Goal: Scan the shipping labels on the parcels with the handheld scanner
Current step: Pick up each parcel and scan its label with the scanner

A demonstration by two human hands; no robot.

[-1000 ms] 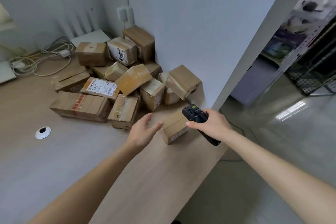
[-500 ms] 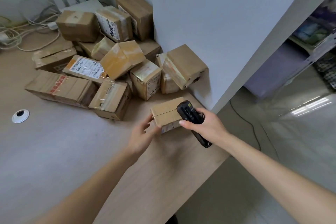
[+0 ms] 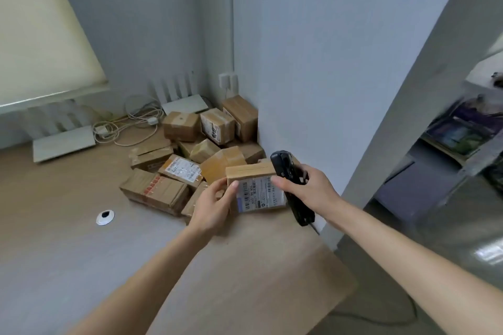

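One parcel (image 3: 254,187) in play, head view: left hand (image 3: 212,205) fingers curled on its left edge, label (image 3: 260,194) facing up; right hand (image 3: 309,189) fingers wrapped round the scanner (image 3: 290,179), touching the parcel's right side. Beyond the fingertips the pile (image 3: 196,155) waits; no scan evident, most work seemingly left.

Both forearms bare, reaching forward and converging. Left hand (image 3: 211,205): back facing camera, fingers curled round left side of a parcel (image 3: 253,185), thumb on its labelled face. Right hand (image 3: 306,189): wrapped round the scanner (image 3: 290,183), thumb extended toward the parcel's right edge.
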